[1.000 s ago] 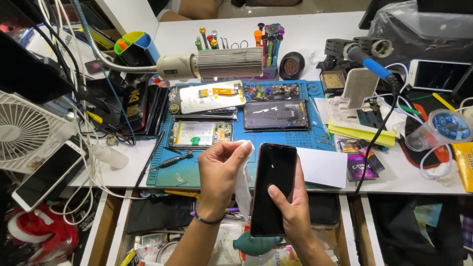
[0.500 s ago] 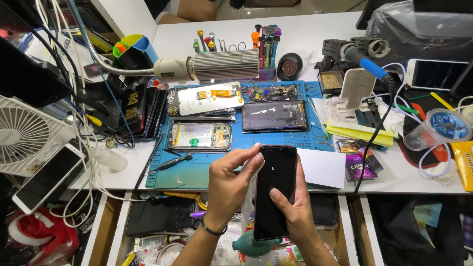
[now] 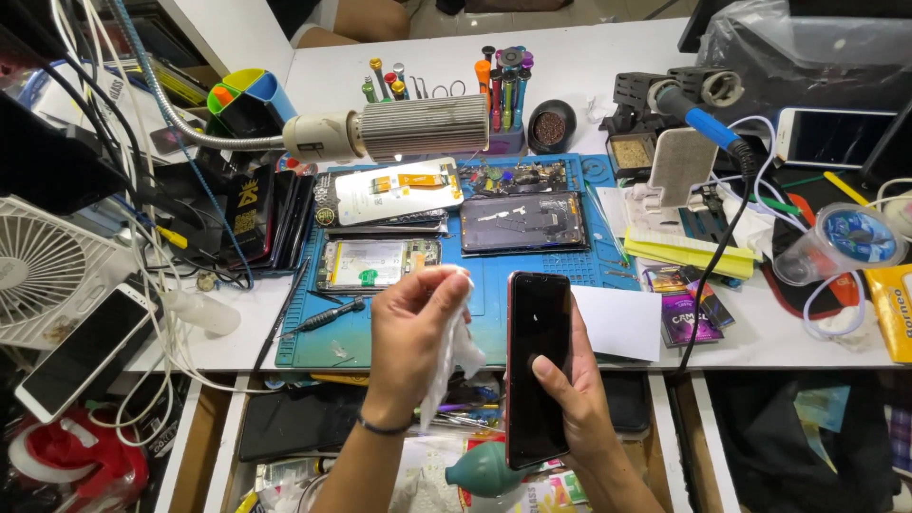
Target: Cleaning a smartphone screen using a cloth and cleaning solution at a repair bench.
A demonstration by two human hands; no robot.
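Right hand (image 3: 579,389): closed around dark phone (image 3: 539,366), screen up, thumb on glass, held upright over the open drawer. Left hand (image 3: 410,328): fingers pinched on white cloth (image 3: 454,353), which hangs just left of the phone, not touching. Blue mat (image 3: 494,285) on table (image 3: 760,332) lies beyond both hands.

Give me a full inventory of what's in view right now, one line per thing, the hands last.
phone: 1, black screen, reddish edge, upright in right hand
white cloth: 1, pinched in left hand
blue work mat: 1, desk centre
opened phones and panels: about 4, on the mat
screwdriver: 1, black, mat's left edge
desk lamp: 1, ribbed grey head, above the mat
tool holder: 1, mixed-colour handles, behind the mat
soldering iron: 1, blue grip, right rear
white fan: 1, far left
white phone: 1, lower left
teal air blower: 1, open drawer
left hand: gripping cloth
right hand: holding phone
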